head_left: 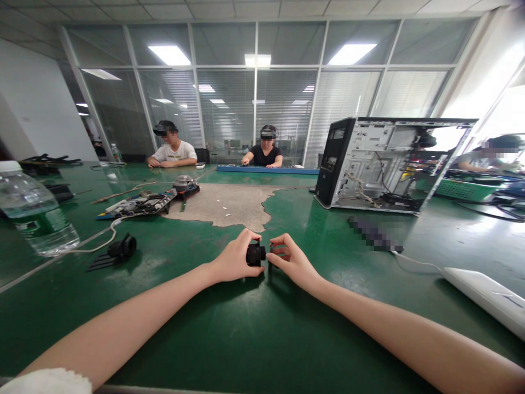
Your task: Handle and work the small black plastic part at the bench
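Observation:
My left hand (234,258) is wrapped around a small black cylindrical part (256,255) just above the green table (229,334). My right hand (289,258) meets it from the right, fingers pinched on a smaller dark piece (271,250) right next to the cylinder. I cannot make out whether the two pieces are joined. Both forearms stretch in from the bottom corners of the view.
An open computer case (381,164) stands at the right rear. A circuit board with parts (141,203), a black fan-like part (121,249) and a water bottle (35,210) lie to the left. A white device (488,293) with cable sits right. Three people sit at the far side.

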Demonstrator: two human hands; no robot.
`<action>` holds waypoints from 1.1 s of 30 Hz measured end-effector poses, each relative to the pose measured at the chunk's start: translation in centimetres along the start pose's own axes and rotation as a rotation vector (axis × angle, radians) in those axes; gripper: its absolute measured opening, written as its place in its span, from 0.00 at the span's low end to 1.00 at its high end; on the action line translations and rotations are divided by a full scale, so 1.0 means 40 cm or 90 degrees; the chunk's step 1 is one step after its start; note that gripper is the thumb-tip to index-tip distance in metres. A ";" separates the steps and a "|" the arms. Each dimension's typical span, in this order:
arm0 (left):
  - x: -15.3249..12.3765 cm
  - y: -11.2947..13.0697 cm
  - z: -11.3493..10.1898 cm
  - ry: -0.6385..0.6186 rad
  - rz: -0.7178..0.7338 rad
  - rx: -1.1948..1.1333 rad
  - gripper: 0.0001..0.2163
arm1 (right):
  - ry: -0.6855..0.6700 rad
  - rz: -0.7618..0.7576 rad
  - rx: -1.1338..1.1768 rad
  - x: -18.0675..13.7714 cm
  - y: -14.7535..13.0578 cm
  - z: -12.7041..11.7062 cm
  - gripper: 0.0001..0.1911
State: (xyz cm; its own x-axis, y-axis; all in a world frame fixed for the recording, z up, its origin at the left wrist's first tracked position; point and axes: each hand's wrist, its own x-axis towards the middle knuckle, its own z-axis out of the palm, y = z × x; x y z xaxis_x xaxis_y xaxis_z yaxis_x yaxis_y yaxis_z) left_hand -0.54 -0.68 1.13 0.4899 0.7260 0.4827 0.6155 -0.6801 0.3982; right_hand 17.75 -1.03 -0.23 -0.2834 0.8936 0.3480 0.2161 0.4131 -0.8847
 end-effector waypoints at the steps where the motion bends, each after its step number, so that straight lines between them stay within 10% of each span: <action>1: 0.001 -0.001 -0.001 -0.001 -0.012 -0.007 0.25 | -0.001 0.015 0.013 0.003 0.003 -0.002 0.13; 33: -0.009 0.000 0.010 0.012 0.104 0.013 0.26 | -0.156 0.027 0.176 0.016 0.006 -0.001 0.15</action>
State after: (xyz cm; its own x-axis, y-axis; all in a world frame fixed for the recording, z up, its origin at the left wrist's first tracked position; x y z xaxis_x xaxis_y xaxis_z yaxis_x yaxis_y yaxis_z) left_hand -0.46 -0.91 0.66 0.5735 0.6032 0.5543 0.5412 -0.7869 0.2965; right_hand 17.65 -0.35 -0.20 -0.5023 0.8263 0.2549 -0.0184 0.2845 -0.9585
